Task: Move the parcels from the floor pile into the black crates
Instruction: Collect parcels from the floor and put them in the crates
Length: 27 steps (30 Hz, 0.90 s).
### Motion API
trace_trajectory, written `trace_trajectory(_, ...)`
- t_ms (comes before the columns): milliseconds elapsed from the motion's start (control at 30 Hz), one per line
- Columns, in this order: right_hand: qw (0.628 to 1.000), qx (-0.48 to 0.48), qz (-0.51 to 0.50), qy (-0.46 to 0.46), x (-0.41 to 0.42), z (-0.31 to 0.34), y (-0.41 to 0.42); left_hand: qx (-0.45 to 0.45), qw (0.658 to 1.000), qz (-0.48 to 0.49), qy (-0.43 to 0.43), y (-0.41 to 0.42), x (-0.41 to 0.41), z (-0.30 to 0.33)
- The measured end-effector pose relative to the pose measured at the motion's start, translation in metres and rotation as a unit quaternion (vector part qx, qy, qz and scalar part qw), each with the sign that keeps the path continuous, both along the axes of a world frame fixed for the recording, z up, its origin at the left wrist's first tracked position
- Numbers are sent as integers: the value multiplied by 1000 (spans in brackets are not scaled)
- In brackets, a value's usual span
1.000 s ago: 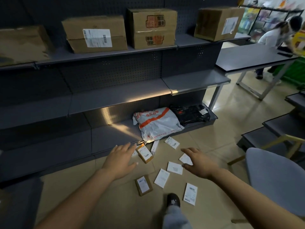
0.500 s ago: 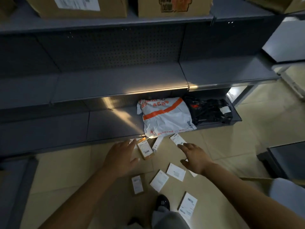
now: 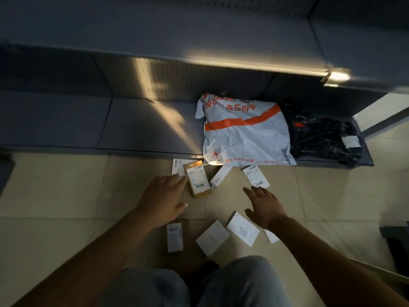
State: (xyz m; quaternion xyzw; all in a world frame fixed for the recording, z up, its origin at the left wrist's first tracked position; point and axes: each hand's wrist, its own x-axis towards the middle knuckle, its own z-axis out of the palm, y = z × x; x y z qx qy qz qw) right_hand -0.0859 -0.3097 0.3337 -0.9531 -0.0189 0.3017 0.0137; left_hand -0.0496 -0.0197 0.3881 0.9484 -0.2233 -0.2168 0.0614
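My left hand (image 3: 162, 197) is released, fingers flat, tips just beside the brown parcel (image 3: 197, 179) on the floor (image 3: 66, 191). Right hand (image 3: 264, 206) also released, spread over small white parcels (image 3: 242, 228) w/ nothing grasped. Orange-striped mailer (image 3: 243, 134) and black bag (image 3: 321, 136) sit on the bottom shelf (image 3: 143, 127) (dim light).

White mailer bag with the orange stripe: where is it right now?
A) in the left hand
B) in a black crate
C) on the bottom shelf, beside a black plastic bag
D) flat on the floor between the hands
C: the white mailer bag with the orange stripe lies on the grey bottom shelf, left of the black plastic bag; neither hand touches it.
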Motion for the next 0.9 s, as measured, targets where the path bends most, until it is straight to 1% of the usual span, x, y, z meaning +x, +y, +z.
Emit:
trace_trajectory(100, 1000, 1, 7, -6, 22, -75, 2, 7, 1000, 1, -15, 3, 21, -80)
trace_trajectory(267, 999, -13, 40, -33, 61, -191, 4, -16, 999, 24, -32, -5, 46, -201)
trace_trajectory(367, 996, -31, 63, -56, 84, -244, 3, -32, 998, 29, -43, -14, 60, -262)
trace_trajectory(433, 994, -42, 75, -69, 97, -270, 5, -38, 997, 34, -51, -21, 69, -293)
trace_trajectory(567, 991, -69, 85, -77, 120, -308, 9, -58, 995, 40, -64, -28, 83, -337)
trace_trajectory(667, 988, -87, 105, -74, 129, -330, 11, -65, 994, 54, -70, -25, 80, -358)
trace_trajectory(767, 983, -113, 131, -64, 136, -348, 16, -64, 994, 65, -63, -19, 77, -371)
trace_trajectory(900, 973, -144, 175, -43, 148, -372, 22, -68, 993, 64, -76, -6, 77, -374)
